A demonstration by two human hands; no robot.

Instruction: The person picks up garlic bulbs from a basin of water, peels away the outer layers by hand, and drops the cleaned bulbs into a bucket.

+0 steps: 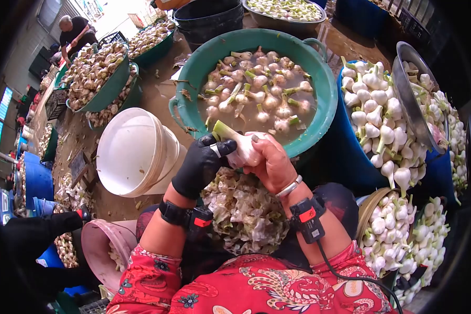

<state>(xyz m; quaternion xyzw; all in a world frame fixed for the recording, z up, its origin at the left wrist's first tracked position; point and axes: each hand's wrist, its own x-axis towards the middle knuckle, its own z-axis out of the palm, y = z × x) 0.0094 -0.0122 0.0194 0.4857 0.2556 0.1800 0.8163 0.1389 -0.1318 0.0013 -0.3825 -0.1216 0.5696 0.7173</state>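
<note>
Basin: a wide, round green plastic basin (327, 107) is standing ahead of me, holding murky water and stained bulbs (271, 102).
Tub: a deep blue plastic tub (357, 162) is sitting to the right, heaped with white bulbs.
Bucket: a round white plastic bucket (119, 152) is leaning on its side to the left.
Skins: a pile of papery, brownish garlic skins (246, 209) is lying below my hands.
Hands: my left hand (201, 165), in a black glove, and my bare right hand (275, 165) are both closing on one bulb.
Handling: I'm judging that light, opposed finger pressure is serving best, with one hand steadying while the other is working the surface, never squeezing the cloves apart.
Bulb: the pale, pink-tinged garlic bulb (243, 150) is resting between both hands above the skins, near the basin's closest rim; its green stem (224, 131) is pointing up and left, past the glove, and its body is nestling against the right fingers.
</note>
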